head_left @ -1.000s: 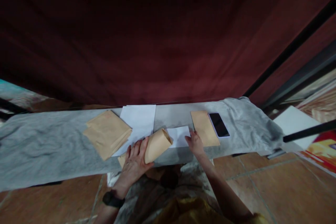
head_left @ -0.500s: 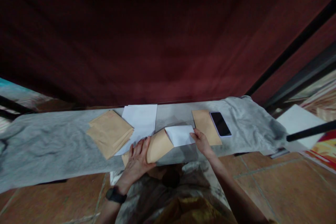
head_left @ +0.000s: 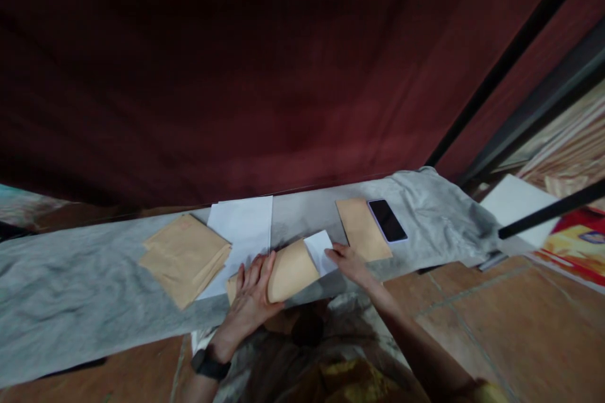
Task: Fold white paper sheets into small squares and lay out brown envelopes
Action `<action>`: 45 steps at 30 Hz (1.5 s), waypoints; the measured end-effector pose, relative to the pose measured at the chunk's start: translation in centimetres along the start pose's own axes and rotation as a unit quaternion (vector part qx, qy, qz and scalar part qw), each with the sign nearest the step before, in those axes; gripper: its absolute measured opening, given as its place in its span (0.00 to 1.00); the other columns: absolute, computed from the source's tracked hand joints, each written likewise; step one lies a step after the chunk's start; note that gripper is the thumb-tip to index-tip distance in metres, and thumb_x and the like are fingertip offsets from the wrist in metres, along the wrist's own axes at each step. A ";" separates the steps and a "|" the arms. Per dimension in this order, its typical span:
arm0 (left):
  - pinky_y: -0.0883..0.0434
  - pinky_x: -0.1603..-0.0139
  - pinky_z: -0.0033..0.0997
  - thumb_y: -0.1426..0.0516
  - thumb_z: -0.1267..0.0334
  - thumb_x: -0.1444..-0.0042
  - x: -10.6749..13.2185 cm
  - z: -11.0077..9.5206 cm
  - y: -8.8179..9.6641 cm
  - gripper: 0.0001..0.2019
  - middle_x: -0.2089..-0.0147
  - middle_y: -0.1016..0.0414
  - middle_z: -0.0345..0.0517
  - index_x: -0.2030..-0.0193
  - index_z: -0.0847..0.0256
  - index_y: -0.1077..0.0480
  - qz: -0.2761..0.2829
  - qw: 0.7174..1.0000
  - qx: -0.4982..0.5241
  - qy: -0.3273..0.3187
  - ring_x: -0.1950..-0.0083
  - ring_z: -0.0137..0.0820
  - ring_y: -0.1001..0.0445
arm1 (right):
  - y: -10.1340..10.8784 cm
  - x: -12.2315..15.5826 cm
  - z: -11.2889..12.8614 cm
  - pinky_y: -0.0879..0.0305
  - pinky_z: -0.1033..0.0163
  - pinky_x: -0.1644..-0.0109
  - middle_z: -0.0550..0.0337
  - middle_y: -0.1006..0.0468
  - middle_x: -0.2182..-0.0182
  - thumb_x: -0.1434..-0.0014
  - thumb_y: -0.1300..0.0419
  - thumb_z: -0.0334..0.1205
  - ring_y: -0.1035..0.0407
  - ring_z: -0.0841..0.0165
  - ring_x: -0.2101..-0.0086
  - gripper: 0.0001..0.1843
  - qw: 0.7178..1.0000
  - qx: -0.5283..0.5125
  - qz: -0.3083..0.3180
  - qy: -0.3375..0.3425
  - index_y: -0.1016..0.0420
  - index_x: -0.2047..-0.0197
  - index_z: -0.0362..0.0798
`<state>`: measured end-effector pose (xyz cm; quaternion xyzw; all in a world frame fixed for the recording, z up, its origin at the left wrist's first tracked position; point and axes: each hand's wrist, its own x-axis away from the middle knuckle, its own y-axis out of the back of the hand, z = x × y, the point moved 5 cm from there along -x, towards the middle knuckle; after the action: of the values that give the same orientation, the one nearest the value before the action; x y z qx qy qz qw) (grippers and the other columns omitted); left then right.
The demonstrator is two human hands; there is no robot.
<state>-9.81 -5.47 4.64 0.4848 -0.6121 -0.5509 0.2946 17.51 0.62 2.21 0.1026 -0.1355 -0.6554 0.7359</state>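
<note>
My left hand (head_left: pixel 255 289) lies with outstretched fingers on a brown envelope (head_left: pixel 293 269), pressing its left part against the grey cloth. The envelope bows upward, its open end facing right. From that end sticks a folded white sheet of paper (head_left: pixel 320 250), the rest hidden inside. The fingers of my right hand (head_left: pixel 347 259) pinch the sheet's right end. Left of my left hand lies a stack of brown envelopes (head_left: pixel 186 255), partly over white sheets (head_left: pixel 243 220). Another brown envelope (head_left: pixel 362 227) lies beyond my right hand, touching a phone (head_left: pixel 387 220).
Grey cloth (head_left: pixel 85 289) covers the long narrow bench. A dark red curtain (head_left: pixel 283 107) hangs behind it. At the right are a black bar (head_left: pixel 553 208), a white board (head_left: pixel 520 204) and a red and yellow package (head_left: pixel 579 242). Tiles (head_left: pixel 520 321) cover the floor.
My right hand has moved left, sliding the white sheet deeper into the envelope, so less of it shows. My left hand stays on the envelope. The camera view has shifted slightly.
</note>
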 end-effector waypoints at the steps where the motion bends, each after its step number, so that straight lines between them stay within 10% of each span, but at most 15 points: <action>1: 0.51 0.30 0.63 0.36 0.59 0.54 -0.3 -0.3 -0.1 0.57 0.30 0.42 0.60 0.24 0.56 0.68 -0.002 1.000 0.002 -0.007 0.29 0.54 0.43 | -0.7 0.2 0.1 0.39 0.63 0.64 0.62 0.26 0.74 0.45 0.42 0.47 0.33 0.67 0.70 0.12 1.000 -0.011 0.004 0.003 0.26 0.74 0.51; 16: 0.51 0.29 0.63 0.36 0.59 0.51 -2.0 -1.9 0.0 0.54 0.29 0.43 0.60 0.24 0.56 0.65 -0.021 0.998 0.002 -0.067 0.28 0.53 0.44 | -2.5 0.4 -1.2 0.37 0.65 0.67 0.64 0.26 0.71 0.49 0.38 0.53 0.33 0.69 0.70 0.18 0.981 -0.172 -0.058 -0.069 0.28 0.58 0.51; 23: 0.52 0.28 0.62 0.35 0.59 0.52 -2.6 -2.5 0.0 0.55 0.28 0.44 0.61 0.24 0.57 0.65 -0.013 0.996 0.001 -0.088 0.28 0.53 0.45 | -3.2 0.6 -1.7 0.43 0.67 0.73 0.65 0.28 0.80 0.53 0.37 0.51 0.37 0.71 0.76 0.14 0.973 -0.198 -0.017 -0.112 0.27 0.74 0.49; 45: 0.55 0.28 0.63 0.36 0.58 0.50 -2.9 -2.3 -0.2 0.52 0.26 0.48 0.60 0.24 0.56 0.62 -0.006 0.993 -0.036 -0.109 0.25 0.53 0.51 | -3.5 1.2 -1.7 0.39 0.66 0.69 0.65 0.26 0.77 0.56 0.35 0.46 0.35 0.70 0.73 0.10 0.954 -0.274 -0.049 -0.115 0.27 0.74 0.48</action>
<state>-6.64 -3.73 5.47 0.4151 -0.6173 -0.6238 0.2398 14.89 -1.06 -0.51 -0.1720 -0.0290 -0.7102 0.6820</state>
